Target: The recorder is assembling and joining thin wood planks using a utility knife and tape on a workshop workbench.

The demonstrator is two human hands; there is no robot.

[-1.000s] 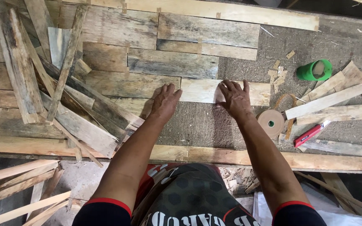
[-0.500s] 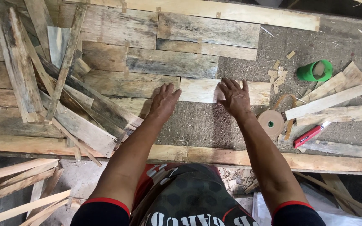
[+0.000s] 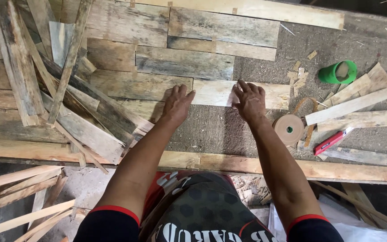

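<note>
No signs or screens in view.

1 possible package: a white plastic sack (image 3: 368,231), crumpled, lying on the floor just off the front right corner of the work surface. It is partly covered by thin wood strips, and its full shape cannot be made out.

1 possible label: a small pale strip on a red cutter (image 3: 332,140) near the front right of the surface. It is too small to confirm.

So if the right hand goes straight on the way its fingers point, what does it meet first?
The right hand already rests on the pale short plank; beyond it, likely the grey weathered board.
</note>
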